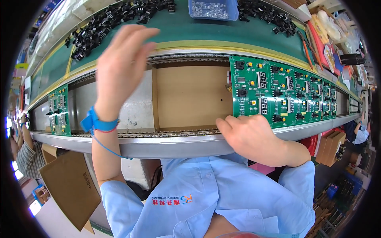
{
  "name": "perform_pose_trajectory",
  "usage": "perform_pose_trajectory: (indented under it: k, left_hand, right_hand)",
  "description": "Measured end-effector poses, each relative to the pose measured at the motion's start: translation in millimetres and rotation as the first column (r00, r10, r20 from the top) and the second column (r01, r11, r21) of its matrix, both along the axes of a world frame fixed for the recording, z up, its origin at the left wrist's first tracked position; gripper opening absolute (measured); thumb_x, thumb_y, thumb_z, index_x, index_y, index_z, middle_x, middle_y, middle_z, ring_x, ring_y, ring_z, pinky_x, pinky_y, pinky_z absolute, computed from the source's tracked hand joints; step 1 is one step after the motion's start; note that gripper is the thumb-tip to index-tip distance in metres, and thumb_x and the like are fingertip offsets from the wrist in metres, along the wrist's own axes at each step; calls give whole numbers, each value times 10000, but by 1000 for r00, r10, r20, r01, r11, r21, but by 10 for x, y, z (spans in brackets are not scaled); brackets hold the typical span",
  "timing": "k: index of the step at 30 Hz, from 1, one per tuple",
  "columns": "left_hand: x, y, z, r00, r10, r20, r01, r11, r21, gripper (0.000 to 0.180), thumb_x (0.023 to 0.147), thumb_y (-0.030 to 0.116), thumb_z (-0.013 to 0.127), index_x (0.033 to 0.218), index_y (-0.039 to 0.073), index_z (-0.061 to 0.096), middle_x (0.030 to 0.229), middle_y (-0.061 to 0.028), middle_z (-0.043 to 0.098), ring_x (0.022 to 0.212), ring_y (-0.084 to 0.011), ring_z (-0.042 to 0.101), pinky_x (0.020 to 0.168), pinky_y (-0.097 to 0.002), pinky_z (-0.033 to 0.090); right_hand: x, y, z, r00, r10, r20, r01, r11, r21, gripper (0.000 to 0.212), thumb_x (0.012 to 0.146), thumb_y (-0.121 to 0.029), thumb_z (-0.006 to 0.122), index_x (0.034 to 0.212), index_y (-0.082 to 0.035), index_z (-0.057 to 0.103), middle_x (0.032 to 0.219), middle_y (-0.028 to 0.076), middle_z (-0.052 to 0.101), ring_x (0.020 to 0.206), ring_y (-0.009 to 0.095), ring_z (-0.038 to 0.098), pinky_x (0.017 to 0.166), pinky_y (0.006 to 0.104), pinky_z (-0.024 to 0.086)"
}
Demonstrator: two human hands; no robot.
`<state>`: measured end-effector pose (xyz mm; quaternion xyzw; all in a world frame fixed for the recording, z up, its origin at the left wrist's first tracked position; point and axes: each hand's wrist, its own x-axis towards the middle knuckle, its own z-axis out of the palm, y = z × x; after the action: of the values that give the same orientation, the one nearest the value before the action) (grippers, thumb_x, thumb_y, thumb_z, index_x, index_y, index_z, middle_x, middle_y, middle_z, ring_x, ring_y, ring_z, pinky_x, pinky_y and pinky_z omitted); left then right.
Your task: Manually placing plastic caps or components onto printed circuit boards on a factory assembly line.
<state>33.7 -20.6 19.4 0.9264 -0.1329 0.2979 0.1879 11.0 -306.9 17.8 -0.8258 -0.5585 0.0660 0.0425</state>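
Presently, largest first: green bench top point(178, 29) along the far side; before it, a metal conveyor point(178, 147) with chain rails. Populated green circuit boards point(278, 92) span the rails right of centre; another green board point(59, 113) lies far left. Right hand point(254, 137): at the near left corner of the right-hand boards, fingers curled; cannot tell whether it pinches the edge. Left hand point(125, 67): blurred, over the far rail, fingers loosely parted, nothing seen between them.

Risks (judged): one-sided pressure from the right hand could skew the boards and lift an edge off its rail. Heaped black components point(99, 35) behind the left hand could be knocked toward the conveyor by a careless sweep. Blue wrist strap point(105, 125): its thin cord point(110, 152) hangs near the close rail; slack could snag the chain.
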Motion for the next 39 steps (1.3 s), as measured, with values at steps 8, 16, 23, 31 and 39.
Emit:
perform_pose_trajectory:
  k: [8, 16, 23, 31, 39]
  left_hand:
    - [-485, 876, 137, 925, 351, 148, -302, 912, -277, 192, 856, 57, 665, 1047, 49, 679, 938, -56, 643, 636, -107, 515, 607, -213, 431]
    - [-1616, 2395, -266, 445, 881, 157, -871, 467, -151, 286, 872, 177, 647, 1122, 40, 639, 1093, -126, 617, 801, -222, 624, 746, -350, 494]
    - [-2635, 3841, -949, -34, 981, -190, -999, -35, -2, 716, 919, 559, 423, 1409, 39, 383, 1346, -182, 526, 1226, -356, 513, 1063, -429, 324]
    - [-2500, 3387, -819, 70, 971, -228, -988, 99, 119, 596, 958, 531, 374, 1277, 59, 551, 1097, -160, 675, 1091, -329, 605, 984, -406, 385]
    - [-2026, 1989, -272, 370, 835, -407, -819, 500, 282, 417, 965, 380, 499, 1148, 29, 629, 949, -219, 675, 927, -379, 636, 815, -423, 483]
  right_hand:
    - [114, -272, 80, 953, -243, -182, 224, 968, -116, 151, 774, -40, 533, 879, -63, 639, 759, 110, 659, 625, 298, 635, 542, 409, 497]
    - [312, -828, 33, 890, -449, 79, 454, 856, -247, 56, 714, -29, 603, 704, -54, 652, 643, 170, 619, 593, 356, 617, 561, 460, 473]
    - [615, -1308, -141, 742, -616, 264, 669, 666, -329, 84, 702, -15, 596, 672, -53, 665, 657, 201, 624, 671, 373, 638, 639, 471, 501]
    - [943, -2312, -418, 529, -781, 331, 846, 459, -271, 98, 744, -56, 595, 659, -43, 643, 686, 189, 638, 674, 377, 643, 662, 473, 524]
    - [1244, -1576, -32, 532, -816, 227, 820, 563, 104, 155, 906, -215, 572, 919, -91, 663, 855, 179, 656, 773, 398, 619, 639, 480, 470]
